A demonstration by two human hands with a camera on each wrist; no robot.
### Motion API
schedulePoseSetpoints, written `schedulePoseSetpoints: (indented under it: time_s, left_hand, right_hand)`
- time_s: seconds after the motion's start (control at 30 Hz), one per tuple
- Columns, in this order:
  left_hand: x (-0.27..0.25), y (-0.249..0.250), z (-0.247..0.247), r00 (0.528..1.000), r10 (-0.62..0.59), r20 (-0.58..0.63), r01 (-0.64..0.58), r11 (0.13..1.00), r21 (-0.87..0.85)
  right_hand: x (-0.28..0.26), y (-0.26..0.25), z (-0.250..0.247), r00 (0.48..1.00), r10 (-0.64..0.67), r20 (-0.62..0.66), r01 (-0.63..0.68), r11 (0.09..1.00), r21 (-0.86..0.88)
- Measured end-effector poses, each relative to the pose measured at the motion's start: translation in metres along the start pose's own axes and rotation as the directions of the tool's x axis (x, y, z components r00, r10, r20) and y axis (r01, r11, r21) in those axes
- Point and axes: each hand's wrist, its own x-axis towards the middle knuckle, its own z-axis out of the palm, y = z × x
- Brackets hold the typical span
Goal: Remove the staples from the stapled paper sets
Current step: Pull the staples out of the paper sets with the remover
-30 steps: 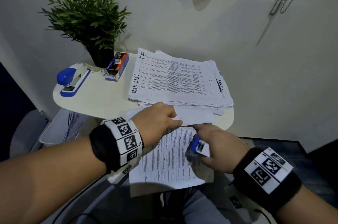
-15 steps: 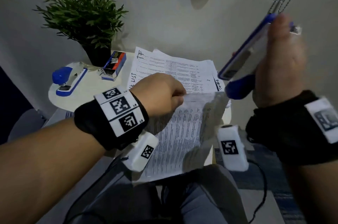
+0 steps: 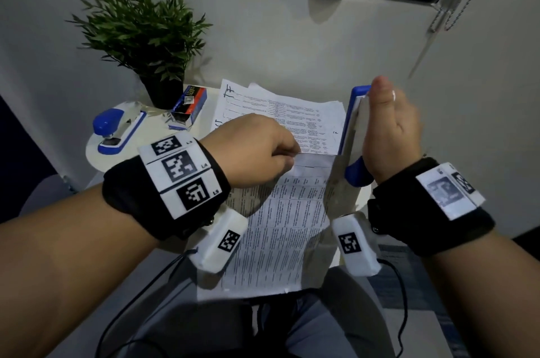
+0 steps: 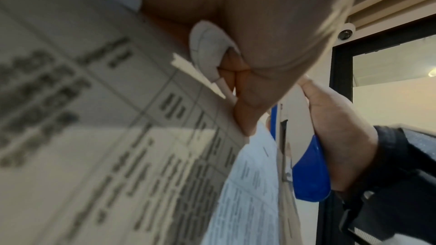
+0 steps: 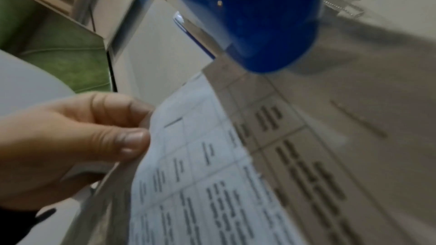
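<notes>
My left hand pinches the top left corner of a printed paper set held above my lap; thumb and forefinger clamp the sheets. One sheet swings out to the right. My right hand grips a blue and white stapler upright at the set's top right edge, thumb along its side. The stapler's blue end sits right above the paper corner. From the left wrist the stapler shows beyond the blurred paper. No staple is visible.
A thick stack of printed papers lies on the small round white table. A second blue stapler, a staple box and a potted plant stand at its left and back. White walls close in behind and right.
The right hand lifted the stapler off the paper's corner, swung it high to the right, then lowered it upright beside the set. The left hand raised the paper set; one sheet opened rightward.
</notes>
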Motion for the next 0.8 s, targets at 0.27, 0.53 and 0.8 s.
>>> schedulePoseSetpoints:
  time_s: [0.27, 0.53, 0.8]
  left_hand:
    - [-0.001, 0.004, -0.009, 0.999, 0.001, 0.041, -0.003, 0.999, 0.041]
    - [-0.005, 0.036, 0.010, 0.997, 0.024, -0.068, -0.016, 0.993, 0.119]
    - [0.007, 0.032, 0.022, 0.996, -0.067, -0.054, 0.058, 0.987, -0.153]
  right_hand:
    - [0.000, -0.003, 0.000, 1.000, -0.019, 0.020, 0.017, 0.998, 0.062]
    - [-0.008, -0.019, 0.012, 1.000, 0.001, -0.027, 0.002, 0.992, 0.129]
    - [-0.014, -0.026, 0.017, 0.996, -0.064, -0.055, 0.071, 0.987, 0.147]
